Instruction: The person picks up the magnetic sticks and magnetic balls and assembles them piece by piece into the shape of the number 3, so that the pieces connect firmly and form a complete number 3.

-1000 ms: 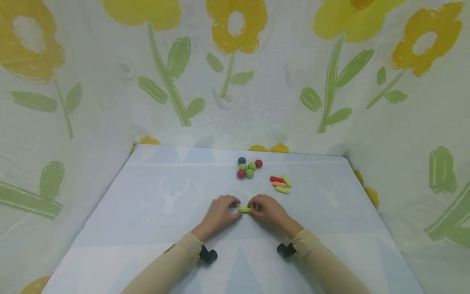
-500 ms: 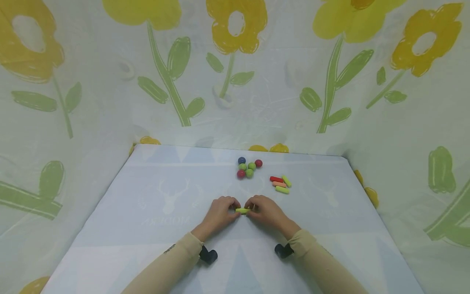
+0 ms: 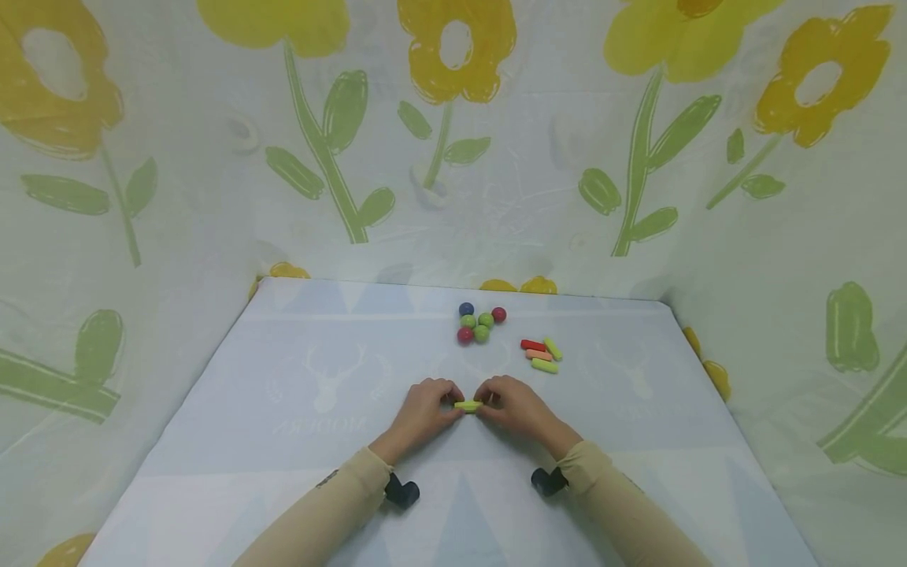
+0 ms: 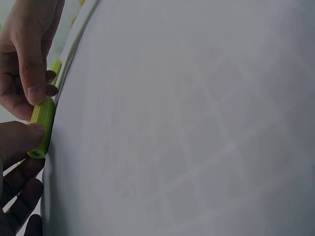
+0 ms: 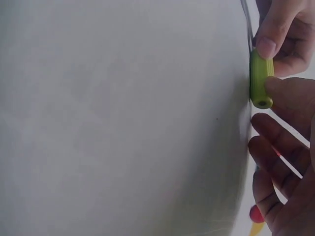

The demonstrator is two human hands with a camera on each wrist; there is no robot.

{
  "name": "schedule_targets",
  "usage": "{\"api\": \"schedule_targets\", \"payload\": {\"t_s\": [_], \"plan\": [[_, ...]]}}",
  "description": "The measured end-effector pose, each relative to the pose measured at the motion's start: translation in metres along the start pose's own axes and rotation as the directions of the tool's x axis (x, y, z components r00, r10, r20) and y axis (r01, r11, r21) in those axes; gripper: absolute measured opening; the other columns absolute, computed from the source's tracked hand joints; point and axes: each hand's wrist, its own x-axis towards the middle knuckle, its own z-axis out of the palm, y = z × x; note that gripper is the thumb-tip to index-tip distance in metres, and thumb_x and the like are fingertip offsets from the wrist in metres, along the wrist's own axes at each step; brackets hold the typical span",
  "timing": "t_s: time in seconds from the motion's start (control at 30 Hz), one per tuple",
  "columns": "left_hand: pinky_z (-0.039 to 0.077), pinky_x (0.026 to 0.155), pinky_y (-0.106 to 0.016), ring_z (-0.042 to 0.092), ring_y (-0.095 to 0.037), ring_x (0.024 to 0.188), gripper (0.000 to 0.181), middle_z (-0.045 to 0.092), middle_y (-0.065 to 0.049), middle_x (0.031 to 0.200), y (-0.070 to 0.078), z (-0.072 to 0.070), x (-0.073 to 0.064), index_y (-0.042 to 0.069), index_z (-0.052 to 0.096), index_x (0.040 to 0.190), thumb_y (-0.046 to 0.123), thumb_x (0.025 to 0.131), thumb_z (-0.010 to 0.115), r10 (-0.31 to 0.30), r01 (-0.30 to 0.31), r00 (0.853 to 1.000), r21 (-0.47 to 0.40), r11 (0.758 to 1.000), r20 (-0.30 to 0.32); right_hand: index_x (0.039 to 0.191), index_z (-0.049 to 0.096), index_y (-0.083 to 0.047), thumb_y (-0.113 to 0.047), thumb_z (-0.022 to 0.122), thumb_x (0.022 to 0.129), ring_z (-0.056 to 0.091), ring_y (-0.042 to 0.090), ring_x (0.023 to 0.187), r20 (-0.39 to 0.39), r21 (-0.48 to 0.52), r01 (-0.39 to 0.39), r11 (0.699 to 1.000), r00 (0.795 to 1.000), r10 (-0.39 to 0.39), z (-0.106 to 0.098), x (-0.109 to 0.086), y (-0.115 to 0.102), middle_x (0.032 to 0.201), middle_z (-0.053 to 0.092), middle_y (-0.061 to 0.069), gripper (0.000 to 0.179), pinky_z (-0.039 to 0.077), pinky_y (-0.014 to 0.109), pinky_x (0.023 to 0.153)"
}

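A short yellow-green ribbed stick (image 3: 468,406) with a small hole in its end lies crosswise between the two hands, low over the table. My left hand (image 3: 423,409) pinches its left end by thumb and fingers. At the right end, my right hand (image 3: 516,408) grips it the same way. Seen from the left wrist, the left thumb presses the side of the ribbed stick (image 4: 44,115), its other fingers spread below. The right wrist view has the right thumb on the ribbed stick (image 5: 261,81), with the left thumb near its far end.
Beyond the hands, a red stick (image 3: 533,345), an orange stick (image 3: 538,355) and two yellow-green sticks (image 3: 545,366) lie grouped on the table (image 3: 283,441). Further back is a cluster of green balls (image 3: 486,320), red balls (image 3: 464,335) and a blue ball (image 3: 466,309). Flowered cloth (image 3: 510,197) surrounds the table.
Over the first half second the right hand carried the stick slightly left, and the left hand's fingers took its left end. Since then hands and stick have hardly moved.
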Motion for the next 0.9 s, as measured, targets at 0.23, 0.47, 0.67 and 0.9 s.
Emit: {"api": "schedule_targets", "payload": {"t_s": [0.23,0.47,0.67,0.9], "plan": [[0.045,0.078,-0.033,0.057,-0.012,0.085,0.015,0.068,0.008,0.089,-0.003,0.001,0.001,0.02,0.073,0.096,0.023,0.086,0.083,0.001,-0.001,1.0,0.014,1.0,-0.001,0.106,0.071,-0.02,-0.024,0.071,0.097,0.056,0.011,0.086,-0.033,0.049,-0.093,0.994,0.995,0.095,-0.003,0.008,0.005,0.093,0.062,-0.009,0.011,0.051,0.034,0.082],[0.045,0.079,-0.034,0.058,-0.012,0.087,0.014,0.068,0.008,0.09,-0.005,0.003,0.002,0.021,0.073,0.097,0.023,0.086,0.082,-0.012,0.011,1.0,0.008,1.0,0.018,0.106,0.071,-0.02,-0.026,0.072,0.096,0.056,0.014,0.086,-0.106,0.084,-0.17,0.982,0.978,0.178,-0.004,0.024,0.019,0.092,0.062,-0.007,0.011,0.05,0.033,0.082],[0.046,0.079,-0.034,0.058,-0.012,0.086,0.013,0.068,0.009,0.089,-0.004,0.003,0.001,0.021,0.073,0.095,0.022,0.086,0.082,-0.016,0.016,1.0,-0.005,1.0,0.018,0.109,0.07,-0.019,-0.026,0.07,0.097,0.055,0.018,0.087,-0.158,0.119,-0.211,0.97,0.961,0.229,-0.009,0.04,0.029,0.092,0.061,-0.003,0.014,0.051,0.032,0.08],[0.046,0.079,-0.034,0.058,-0.011,0.086,0.013,0.068,0.009,0.089,-0.002,0.002,0.002,0.021,0.073,0.096,0.022,0.086,0.082,-0.021,0.021,0.999,-0.002,1.0,0.027,0.122,0.063,-0.015,-0.024,0.07,0.096,0.056,0.021,0.092,-0.203,0.185,-0.287,0.94,0.925,0.322,-0.012,0.058,0.034,0.104,0.06,0.003,0.028,0.052,0.036,0.084]]}}
